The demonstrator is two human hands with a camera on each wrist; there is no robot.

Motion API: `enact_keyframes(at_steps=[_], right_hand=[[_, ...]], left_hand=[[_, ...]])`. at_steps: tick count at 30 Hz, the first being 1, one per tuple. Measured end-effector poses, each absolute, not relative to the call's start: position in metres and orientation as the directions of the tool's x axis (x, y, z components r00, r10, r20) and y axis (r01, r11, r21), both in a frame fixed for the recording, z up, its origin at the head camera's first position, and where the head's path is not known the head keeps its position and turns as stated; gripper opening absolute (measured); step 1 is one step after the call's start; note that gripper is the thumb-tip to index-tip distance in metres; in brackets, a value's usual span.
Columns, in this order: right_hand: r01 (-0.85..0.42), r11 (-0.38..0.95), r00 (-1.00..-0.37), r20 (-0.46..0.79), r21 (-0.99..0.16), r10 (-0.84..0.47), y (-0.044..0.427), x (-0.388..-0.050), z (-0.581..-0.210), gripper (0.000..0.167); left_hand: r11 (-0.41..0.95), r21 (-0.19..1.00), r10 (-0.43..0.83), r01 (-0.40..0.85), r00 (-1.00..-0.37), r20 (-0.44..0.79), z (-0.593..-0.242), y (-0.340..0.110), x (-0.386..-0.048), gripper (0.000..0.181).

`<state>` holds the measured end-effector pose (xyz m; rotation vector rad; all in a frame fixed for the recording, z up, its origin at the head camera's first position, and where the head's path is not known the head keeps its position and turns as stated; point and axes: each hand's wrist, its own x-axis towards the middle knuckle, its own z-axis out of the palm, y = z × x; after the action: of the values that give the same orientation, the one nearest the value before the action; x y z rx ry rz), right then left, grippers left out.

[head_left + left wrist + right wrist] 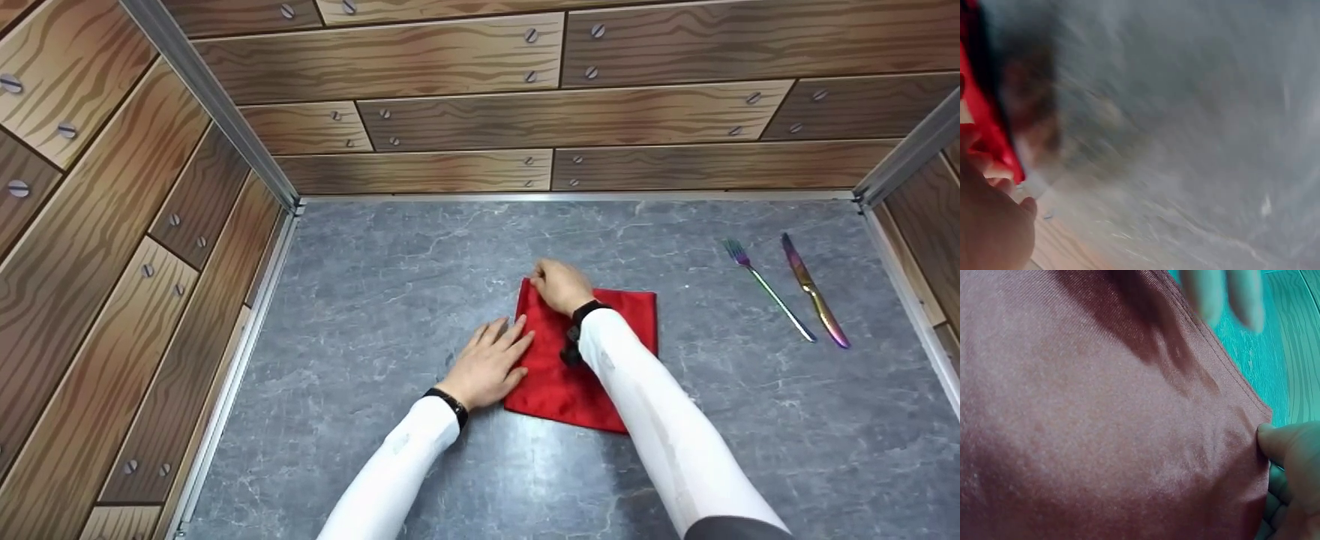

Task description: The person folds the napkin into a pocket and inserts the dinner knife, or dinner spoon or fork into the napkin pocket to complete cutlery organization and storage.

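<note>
A red satin cloth napkin (pixel 559 386) lies on the grey marbled table, its visible edges roughly forming a square. My right hand (pixel 561 286) pinches its far left corner, and in the right wrist view the thumb (pixel 1280 439) presses on that hemmed corner. The right forearm hides part of the napkin's right half. My left hand (pixel 486 366) lies with fingers spread at the left edge, fingertips on the cloth. Two blurred fingers (pixel 1244 298) hang near the hem at the top of the right wrist view. The left wrist view is blurred, with a red edge (pixel 988 118) beside the hand.
To the right lie a rainbow-coloured fork (pixel 772 292) and a matching table knife (pixel 814 292), side by side. Wood-patterned panels (pixel 450 67) wall the table (pixel 360 285) at the back and both sides, with metal rails along the edges.
</note>
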<state>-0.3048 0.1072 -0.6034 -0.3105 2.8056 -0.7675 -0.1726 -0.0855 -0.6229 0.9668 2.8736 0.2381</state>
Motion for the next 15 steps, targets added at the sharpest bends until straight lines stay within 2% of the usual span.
enact_keyframes(at_steps=[5,10,15], right_hand=[[-0.144,0.840,-0.952,-0.159,-0.523,-0.261,0.108,-0.305,-0.603,0.014],[-0.172,0.826,-0.941,-0.157,-0.537,-0.299,0.112,-0.302,-0.599,0.026],[-0.203,0.869,-0.949,-0.127,-0.451,-0.288,0.138,-0.300,-0.600,0.041]], left_hand=[[0.761,0.061,0.649,0.646,-0.758,-0.065,-0.639,-0.087,-0.186,0.065],[0.737,-0.026,0.672,0.675,-0.737,-0.080,-0.647,-0.090,-0.190,0.066],[0.731,-0.044,0.676,0.681,-0.732,-0.085,-0.650,-0.091,-0.189,0.066]])
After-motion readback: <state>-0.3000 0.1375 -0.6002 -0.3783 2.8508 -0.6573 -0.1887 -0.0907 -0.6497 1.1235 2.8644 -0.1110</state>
